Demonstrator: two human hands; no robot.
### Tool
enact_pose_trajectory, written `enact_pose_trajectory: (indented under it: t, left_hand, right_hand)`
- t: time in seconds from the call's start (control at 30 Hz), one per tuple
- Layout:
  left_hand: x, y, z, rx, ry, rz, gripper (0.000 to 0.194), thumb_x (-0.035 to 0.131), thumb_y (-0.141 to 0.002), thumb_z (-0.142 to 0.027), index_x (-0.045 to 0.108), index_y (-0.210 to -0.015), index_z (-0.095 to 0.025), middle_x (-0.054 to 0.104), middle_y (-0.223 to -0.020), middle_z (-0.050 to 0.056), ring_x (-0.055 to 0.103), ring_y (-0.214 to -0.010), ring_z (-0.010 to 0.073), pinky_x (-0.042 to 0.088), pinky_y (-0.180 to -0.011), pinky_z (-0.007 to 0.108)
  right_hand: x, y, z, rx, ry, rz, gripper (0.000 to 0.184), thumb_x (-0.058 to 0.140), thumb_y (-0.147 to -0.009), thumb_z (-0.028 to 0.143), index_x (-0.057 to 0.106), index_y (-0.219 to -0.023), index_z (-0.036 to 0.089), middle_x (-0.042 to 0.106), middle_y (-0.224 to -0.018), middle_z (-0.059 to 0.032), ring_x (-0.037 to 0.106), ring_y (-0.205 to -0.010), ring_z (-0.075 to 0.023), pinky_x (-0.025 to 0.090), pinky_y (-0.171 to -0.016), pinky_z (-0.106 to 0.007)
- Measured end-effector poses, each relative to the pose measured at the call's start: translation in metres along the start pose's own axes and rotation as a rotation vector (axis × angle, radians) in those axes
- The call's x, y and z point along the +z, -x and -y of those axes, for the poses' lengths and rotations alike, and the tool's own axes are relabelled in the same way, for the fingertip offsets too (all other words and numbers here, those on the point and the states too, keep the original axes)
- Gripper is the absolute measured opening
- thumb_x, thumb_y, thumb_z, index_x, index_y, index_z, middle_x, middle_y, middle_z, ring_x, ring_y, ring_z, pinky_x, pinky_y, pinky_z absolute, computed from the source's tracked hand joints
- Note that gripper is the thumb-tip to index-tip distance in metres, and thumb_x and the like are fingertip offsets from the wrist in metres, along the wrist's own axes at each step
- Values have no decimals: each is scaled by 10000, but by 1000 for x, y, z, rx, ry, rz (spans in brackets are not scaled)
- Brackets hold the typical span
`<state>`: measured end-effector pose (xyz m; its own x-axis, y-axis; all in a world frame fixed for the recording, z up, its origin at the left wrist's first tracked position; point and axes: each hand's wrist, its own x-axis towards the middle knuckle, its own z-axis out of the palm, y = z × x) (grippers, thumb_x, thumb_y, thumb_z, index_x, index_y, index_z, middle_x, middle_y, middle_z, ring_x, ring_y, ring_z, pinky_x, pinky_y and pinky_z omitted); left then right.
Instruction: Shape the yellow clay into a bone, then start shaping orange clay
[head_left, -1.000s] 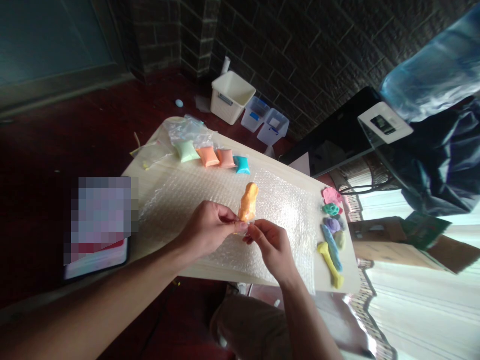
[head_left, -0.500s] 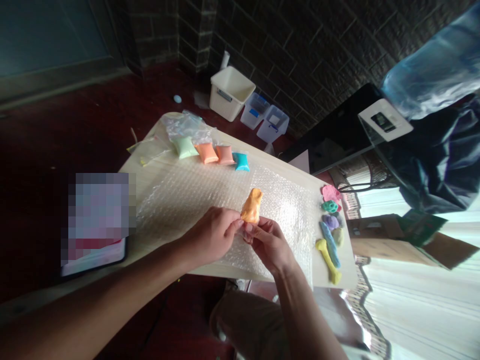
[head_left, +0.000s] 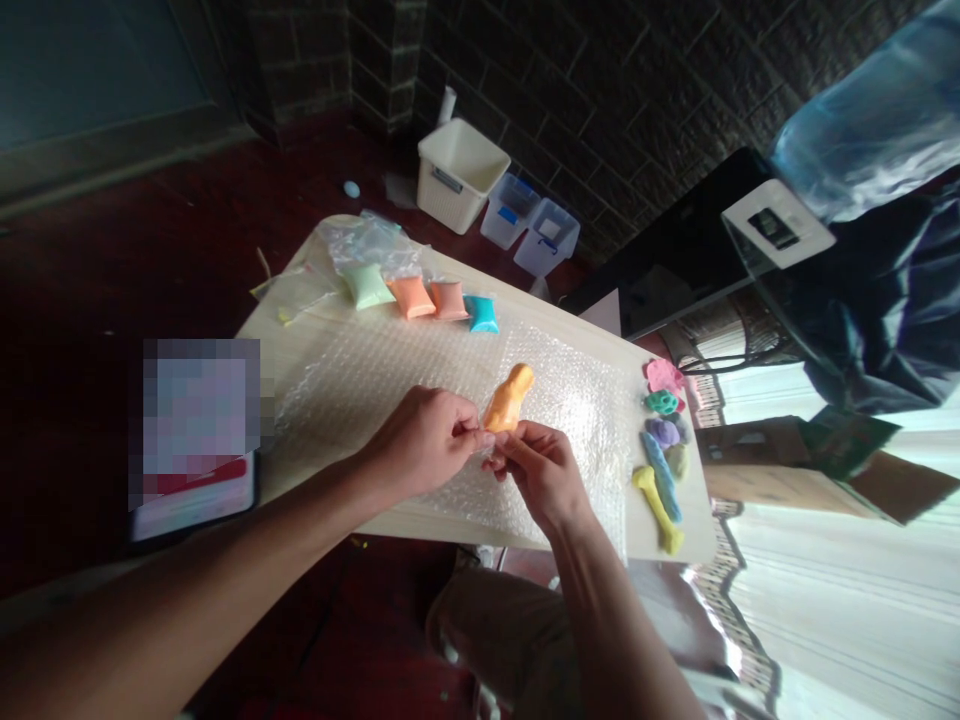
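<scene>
A glossy packet of orange modelling clay [head_left: 510,397] is held up over the bubble wrap [head_left: 390,370], its rounded end pointing away from me. My left hand [head_left: 435,437] pinches the packet's near edge between thumb and fingers. Right beside it, my right hand [head_left: 541,468] grips the same edge, thumb on top and fingers curled below. The two sets of fingertips almost meet. Beyond them lie clay packets in pale green [head_left: 367,287], orange [head_left: 412,297], salmon [head_left: 450,300] and blue [head_left: 482,314].
Shaped clay pieces line the table's right end, among them a yellow bone shape [head_left: 659,510], a blue strip [head_left: 661,477] and a pink piece [head_left: 663,376]. A tablet [head_left: 195,440] with a blurred screen stands at left. Clear plastic bags [head_left: 367,245] lie at the far corner.
The orange packet has tilted a little to the right and its far end looks more rounded. Both hands keep their pinch on its near edge. The view has shifted slightly.
</scene>
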<state>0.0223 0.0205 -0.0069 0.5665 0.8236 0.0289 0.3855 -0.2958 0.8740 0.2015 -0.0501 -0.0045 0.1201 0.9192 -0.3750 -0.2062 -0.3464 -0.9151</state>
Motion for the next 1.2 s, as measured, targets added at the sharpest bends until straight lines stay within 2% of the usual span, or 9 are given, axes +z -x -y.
enact_pose_trajectory:
  t: [0.17,0.27,0.33,0.47,0.57,0.7,0.83,1.0,1.2]
  left_hand:
    - [-3,6,-3,275,-138,99,310,523,-982,-172,678,-714,-153,681,-629,47,588,-568,150,314,-572,308]
    - [-2,10,-2,247,-225,191,249,484,-932,-87,718,-860,-132,742,-716,89,657,-614,187,348,-576,316]
    - [0,11,-1,215,-246,164,257,491,-912,-74,739,-875,-133,752,-721,95,667,-621,198,354,-585,323]
    - [-1,11,1,129,-222,3,295,587,-934,-166,715,-669,-162,706,-613,63,582,-546,161,313,-572,321]
    - [-6,8,3,29,-133,-21,352,713,-887,-243,656,-549,-161,639,-523,20,517,-501,123,271,-531,295]
    - [-14,5,7,-61,35,5,338,771,-875,-330,685,-594,-163,649,-549,-13,554,-533,111,295,-519,255]
    - [-19,5,14,57,-71,21,364,672,-933,-246,624,-581,-164,583,-524,-17,498,-518,105,276,-544,279]
    - [-16,7,17,95,-140,58,286,521,-940,-99,616,-680,-169,651,-628,33,585,-597,147,315,-594,308]
    - [-19,9,9,-44,21,65,181,599,-968,-254,634,-811,-172,676,-722,26,581,-643,153,337,-606,298]
  right_hand:
    - [3,-3,-4,-1,-172,-1,342,965,-658,283,646,-577,191,643,-545,28,498,-506,-75,377,-506,-209]
    - [8,-2,-7,-47,-98,-17,364,933,-696,302,604,-577,201,638,-534,27,507,-485,-91,376,-482,-225]
    - [11,0,-7,-105,58,-40,323,895,-762,356,642,-635,201,677,-563,7,557,-480,-112,430,-483,-246]
    - [12,6,-3,-174,397,-26,292,746,-932,432,725,-790,178,765,-700,-54,695,-571,-164,558,-558,-294]
    - [12,7,0,-192,507,16,295,689,-975,409,746,-818,166,782,-756,-74,727,-612,-181,586,-591,-311]
    - [9,-1,5,-163,475,133,295,638,-1007,410,774,-926,162,778,-811,-70,713,-689,-183,590,-663,-323]
    - [6,-8,10,-136,447,213,340,656,-1000,474,755,-884,170,743,-813,-55,664,-753,-174,547,-709,-307]
    - [6,-8,11,-108,279,157,389,779,-903,556,759,-938,169,743,-795,-57,689,-679,-179,544,-602,-296]
    - [10,-9,7,-171,334,59,370,837,-865,526,797,-801,164,738,-663,-55,659,-555,-161,534,-552,-300]
